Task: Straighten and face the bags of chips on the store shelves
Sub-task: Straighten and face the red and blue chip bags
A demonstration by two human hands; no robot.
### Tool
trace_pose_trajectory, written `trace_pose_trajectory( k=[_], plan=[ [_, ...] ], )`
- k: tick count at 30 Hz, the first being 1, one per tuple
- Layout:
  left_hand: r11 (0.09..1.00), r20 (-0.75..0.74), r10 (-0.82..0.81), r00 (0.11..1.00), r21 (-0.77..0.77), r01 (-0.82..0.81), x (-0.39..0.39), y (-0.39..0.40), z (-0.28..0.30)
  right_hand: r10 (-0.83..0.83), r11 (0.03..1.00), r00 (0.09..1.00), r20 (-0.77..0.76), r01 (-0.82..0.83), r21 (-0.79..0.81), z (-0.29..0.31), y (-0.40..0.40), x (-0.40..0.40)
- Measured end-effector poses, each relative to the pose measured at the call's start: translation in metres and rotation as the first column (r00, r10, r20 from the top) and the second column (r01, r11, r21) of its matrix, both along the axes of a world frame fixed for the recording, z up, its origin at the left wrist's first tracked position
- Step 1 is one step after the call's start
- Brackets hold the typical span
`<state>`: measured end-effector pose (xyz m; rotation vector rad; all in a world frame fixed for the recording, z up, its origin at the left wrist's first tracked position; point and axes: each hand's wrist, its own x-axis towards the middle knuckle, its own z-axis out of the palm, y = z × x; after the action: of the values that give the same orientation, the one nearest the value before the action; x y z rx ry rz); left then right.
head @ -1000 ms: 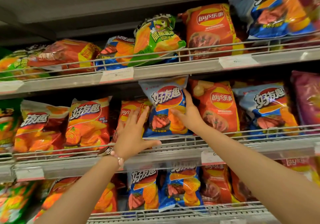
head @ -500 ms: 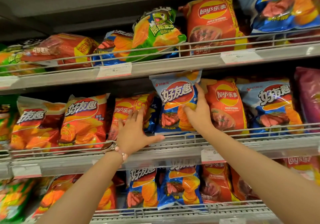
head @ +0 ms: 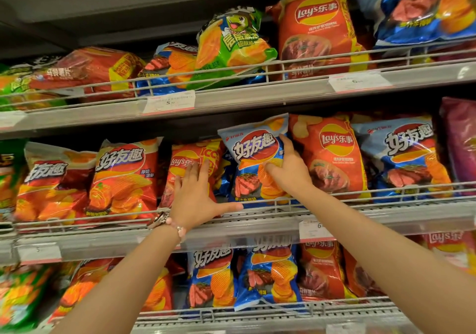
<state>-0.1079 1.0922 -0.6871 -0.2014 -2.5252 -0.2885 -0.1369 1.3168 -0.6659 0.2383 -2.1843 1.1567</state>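
**Middle shelf half faced, blue bag in hand, top shelf a mess**

Still mid-job here, judging by how things lie. On the middle shelf (head: 257, 226), right hand (head: 288, 172) wrapped round the right edge of the blue chip bag (head: 253, 163), thumb across the front, fingers tucked behind. Left hand (head: 195, 194) flat and spread, fingers straight, pressing the front of the red Lay's bag (head: 185, 163) just left of the blue one, thumb stuck out along the wire rail (head: 360, 197). Not gripping anything, just pushing.

Blue bag sits behind that rail, between the small red Lay's bag and the bigger Lay's bag (head: 332, 153) on its right. Front panel out toward the aisle, logo readable, long axis roughly vertical but tipped, top edge leaning left. Close, not quite square yet. Probably needs a small twist upright and a nudge back against the rail.

Done-ish: two orange bags (head: 123, 176) further left stand upright and face out, same for the blue bag on the far right (head: 404, 153).

Left to do, by the look of it: top shelf. Green bag (head: 231, 45) tilted hard and lying over a blue one, red bag (head: 98, 68) flopped on its side, long axis near horizontal. Bottom shelf bags also lean a bit. Call it under halfway.
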Motion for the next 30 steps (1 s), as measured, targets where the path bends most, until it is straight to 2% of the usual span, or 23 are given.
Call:
trace_pose_trajectory(
  k=[2,4,6,8,9,11,14,16,20,23,28,30],
  plan=[
    [1.0,0.013,-0.015,1.0,-0.021,0.015,0.001,0.0,-0.001,0.011,0.999,0.999,0.052,-0.013,0.046,0.0,0.0,-0.001],
    [0.998,-0.028,-0.043,0.999,0.048,0.045,0.003,0.001,0.001,0.022,0.998,0.996,0.083,-0.027,0.059,0.002,0.0,-0.002],
    [0.991,-0.162,-0.013,0.987,0.127,0.033,0.006,0.001,0.005,0.023,0.997,0.995,0.093,-0.03,0.073,0.002,-0.001,-0.001],
    [0.986,-0.264,0.093,0.96,0.161,-0.051,0.006,-0.001,0.009,-0.002,0.991,0.996,0.094,-0.01,0.135,0.002,-0.001,0.001],
    [0.978,-0.243,0.153,0.958,0.177,-0.111,0.005,-0.002,0.011,-0.026,0.984,0.995,0.094,0.008,0.18,0.001,-0.002,0.002],
    [0.949,-0.087,0.251,0.964,0.219,-0.228,0.004,-0.003,0.015,-0.082,0.964,0.992,0.092,0.056,0.261,0.001,-0.004,0.006],
    [0.893,0.121,0.262,0.958,0.347,-0.288,-0.001,-0.006,0.021,-0.159,0.935,0.986,0.043,0.136,0.327,0.002,-0.008,0.011],
    [0.874,0.132,0.219,0.967,0.415,-0.254,-0.005,-0.009,0.023,-0.161,0.938,0.987,-0.014,0.157,0.308,0.002,-0.01,0.016],
    [0.847,-0.012,0.139,0.99,0.519,-0.113,-0.006,-0.016,0.025,-0.172,0.916,0.982,-0.078,0.189,0.354,-0.002,-0.011,0.022],
    [0.809,-0.086,0.122,0.989,0.586,-0.049,-0.004,-0.017,0.021,-0.178,0.888,0.984,-0.03,0.173,0.425,0.0,-0.009,0.023],
    [0.69,-0.145,0.125,0.982,0.723,0.019,-0.004,-0.022,0.036,-0.188,0.88,0.982,0.032,0.154,0.449,0.006,-0.01,0.025],
    [0.684,-0.155,0.068,0.986,0.726,0.067,-0.002,-0.023,0.045,-0.197,0.874,0.979,0.051,0.151,0.463,0.007,-0.012,0.026]
  ],
)
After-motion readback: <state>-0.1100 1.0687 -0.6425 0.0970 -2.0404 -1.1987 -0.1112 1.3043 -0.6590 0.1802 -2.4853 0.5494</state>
